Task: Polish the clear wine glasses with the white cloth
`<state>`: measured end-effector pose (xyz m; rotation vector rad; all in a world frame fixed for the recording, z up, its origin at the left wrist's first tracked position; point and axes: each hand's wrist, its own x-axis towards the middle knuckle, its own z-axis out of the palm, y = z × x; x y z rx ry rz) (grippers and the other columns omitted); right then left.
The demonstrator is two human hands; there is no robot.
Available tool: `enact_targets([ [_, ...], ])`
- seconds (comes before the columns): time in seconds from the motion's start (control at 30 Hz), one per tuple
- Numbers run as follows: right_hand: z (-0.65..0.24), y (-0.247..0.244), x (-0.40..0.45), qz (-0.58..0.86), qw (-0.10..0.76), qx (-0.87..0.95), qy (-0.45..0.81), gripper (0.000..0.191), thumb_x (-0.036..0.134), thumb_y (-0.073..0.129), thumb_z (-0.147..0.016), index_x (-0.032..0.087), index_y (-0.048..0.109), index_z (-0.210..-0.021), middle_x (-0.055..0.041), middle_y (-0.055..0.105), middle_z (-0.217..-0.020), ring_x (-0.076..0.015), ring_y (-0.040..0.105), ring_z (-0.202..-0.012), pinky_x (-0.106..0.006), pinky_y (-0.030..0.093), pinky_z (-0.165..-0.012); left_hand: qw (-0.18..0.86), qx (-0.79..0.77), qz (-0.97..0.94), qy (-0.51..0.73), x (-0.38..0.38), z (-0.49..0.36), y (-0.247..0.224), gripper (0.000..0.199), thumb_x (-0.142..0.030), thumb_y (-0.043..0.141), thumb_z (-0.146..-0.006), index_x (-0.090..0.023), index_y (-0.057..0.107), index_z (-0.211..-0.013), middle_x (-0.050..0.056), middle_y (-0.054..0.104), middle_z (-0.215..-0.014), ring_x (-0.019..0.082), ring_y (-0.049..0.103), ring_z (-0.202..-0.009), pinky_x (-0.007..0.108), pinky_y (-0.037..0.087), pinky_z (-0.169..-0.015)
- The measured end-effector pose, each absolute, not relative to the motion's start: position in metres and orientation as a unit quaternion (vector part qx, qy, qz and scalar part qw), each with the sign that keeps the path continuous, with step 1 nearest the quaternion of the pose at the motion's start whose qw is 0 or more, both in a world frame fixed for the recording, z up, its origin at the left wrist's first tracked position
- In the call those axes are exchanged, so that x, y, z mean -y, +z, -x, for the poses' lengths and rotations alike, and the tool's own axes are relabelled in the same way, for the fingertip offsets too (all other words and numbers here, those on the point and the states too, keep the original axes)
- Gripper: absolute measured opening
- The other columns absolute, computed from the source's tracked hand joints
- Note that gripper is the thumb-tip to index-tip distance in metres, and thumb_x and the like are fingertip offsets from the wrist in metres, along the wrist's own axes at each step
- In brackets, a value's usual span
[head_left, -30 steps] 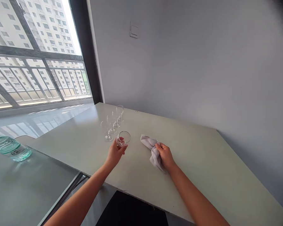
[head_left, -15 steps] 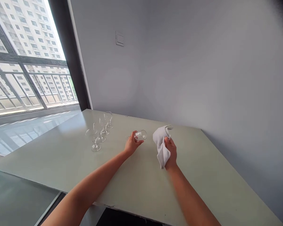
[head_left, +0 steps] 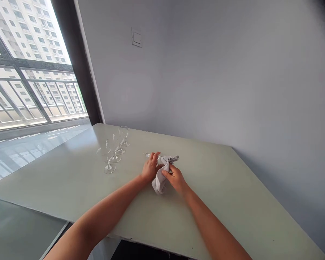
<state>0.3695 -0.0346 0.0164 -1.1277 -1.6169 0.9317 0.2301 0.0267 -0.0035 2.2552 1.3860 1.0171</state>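
My left hand (head_left: 150, 168) is closed around a clear stemmed glass (head_left: 147, 155), tipped on its side with its foot to the left. Pinched in my right hand (head_left: 176, 177) is a pale grey cloth (head_left: 160, 181). The cloth covers the bowl end of the glass, and part of it hangs down between my hands. How far it reaches inside the bowl is hidden. To the left, several more stemmed glasses (head_left: 109, 167) stand upright in a row running away from me.
The pale green tabletop (head_left: 227, 202) extends around my hands to a grey wall (head_left: 219, 90) with a light switch (head_left: 137, 37). A lower glassy surface (head_left: 24, 227) lies at the left front. A large window (head_left: 35, 79) is beyond.
My right hand has brought the cloth leftward onto the bowl of the held glass. Before, the cloth and glass were apart. The row of standing glasses is unchanged.
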Motion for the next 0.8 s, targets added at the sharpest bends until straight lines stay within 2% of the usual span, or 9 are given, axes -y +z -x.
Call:
enact_targets([
  [0.17, -0.373, 0.0, 0.031, 0.506, 0.458, 0.622, 0.385, 0.031, 0.041, 0.058, -0.073, 0.019, 0.066, -0.093, -0.0038, 0.066, -0.089, -0.0225, 0.057, -0.084, -0.035, 0.045, -0.075, 0.118, -0.446, -0.842, 0.28, -0.019, -0.234, 0.003, 0.051, -0.015, 0.048, -0.076, -0.025, 0.037, -0.125, 0.006, 0.05, -0.11, 0.017, 0.055, -0.085, 0.026, 0.041, -0.071],
  [0.27, -0.374, -0.003, 0.028, 0.529, 0.487, 0.568, 0.401, 0.031, 0.044, 0.061, -0.069, 0.018, 0.067, -0.084, -0.0017, 0.065, -0.075, -0.0197, 0.056, -0.072, -0.032, 0.044, -0.067, 0.07, -0.436, -0.86, 0.255, -0.019, -0.233, 0.009, 0.053, -0.011, 0.045, -0.078, -0.027, 0.036, -0.128, 0.006, 0.052, -0.115, 0.018, 0.055, -0.088, 0.027, 0.042, -0.072],
  [0.33, -0.378, 0.0, 0.027, 0.526, 0.51, 0.512, 0.448, 0.031, 0.045, 0.064, -0.066, 0.017, 0.067, -0.08, 0.0, 0.062, -0.067, -0.0168, 0.054, -0.064, -0.029, 0.042, -0.06, 0.022, -0.423, -0.863, 0.275, -0.019, -0.23, 0.014, 0.047, -0.012, 0.043, -0.081, -0.028, 0.041, -0.125, 0.006, 0.05, -0.121, 0.02, 0.054, -0.093, 0.031, 0.042, -0.078],
  [0.43, -0.388, 0.006, 0.026, 0.479, 0.539, 0.426, 0.546, 0.029, 0.043, 0.066, -0.065, 0.019, 0.064, -0.082, 0.0019, 0.058, -0.061, -0.0131, 0.049, -0.055, -0.026, 0.039, -0.053, -0.037, -0.376, -0.869, 0.321, -0.019, -0.223, 0.024, 0.035, -0.019, 0.043, -0.085, -0.029, 0.049, -0.118, 0.006, 0.049, -0.125, 0.023, 0.047, -0.108, 0.042, 0.031, -0.095],
  [0.53, -0.394, 0.011, 0.028, 0.436, 0.53, 0.406, 0.603, 0.024, 0.039, 0.067, -0.066, 0.021, 0.063, -0.081, 0.0039, 0.053, -0.056, -0.0106, 0.044, -0.049, -0.025, 0.037, -0.05, -0.051, -0.334, -0.877, 0.342, -0.021, -0.216, 0.032, 0.031, -0.024, 0.046, -0.085, -0.032, 0.053, -0.114, 0.004, 0.059, -0.109, 0.022, 0.042, -0.116, 0.047, 0.015, -0.103],
  [0.6, -0.396, 0.015, 0.031, 0.43, 0.511, 0.43, 0.607, 0.021, 0.039, 0.067, -0.066, 0.021, 0.064, -0.077, 0.0043, 0.051, -0.054, -0.0101, 0.043, -0.049, -0.024, 0.036, -0.05, -0.039, -0.327, -0.878, 0.347, -0.024, -0.212, 0.034, 0.027, -0.028, 0.047, -0.085, -0.033, 0.055, -0.111, 0.003, 0.063, -0.091, 0.021, 0.047, -0.108, 0.047, 0.014, -0.103],
  [0.67, -0.398, 0.022, 0.035, 0.43, 0.482, 0.477, 0.596, 0.021, 0.038, 0.068, -0.065, 0.019, 0.065, -0.075, 0.003, 0.054, -0.057, -0.011, 0.046, -0.053, -0.025, 0.037, -0.053, -0.01, -0.324, -0.884, 0.337, -0.028, -0.208, 0.035, 0.026, -0.033, 0.048, -0.084, -0.031, 0.058, -0.108, 0.003, 0.062, -0.078, 0.019, 0.052, -0.094, 0.043, 0.021, -0.1],
  [0.8, -0.411, 0.042, 0.045, 0.457, 0.383, 0.617, 0.514, 0.02, 0.035, 0.068, -0.067, 0.018, 0.068, -0.079, 0.0004, 0.061, -0.076, -0.0154, 0.053, -0.073, -0.028, 0.039, -0.068, 0.113, -0.311, -0.907, 0.261, -0.03, -0.201, 0.039, 0.032, -0.049, 0.048, -0.08, -0.024, 0.065, -0.092, 0.002, 0.056, -0.064, 0.015, 0.051, -0.07, 0.028, 0.036, -0.074],
])
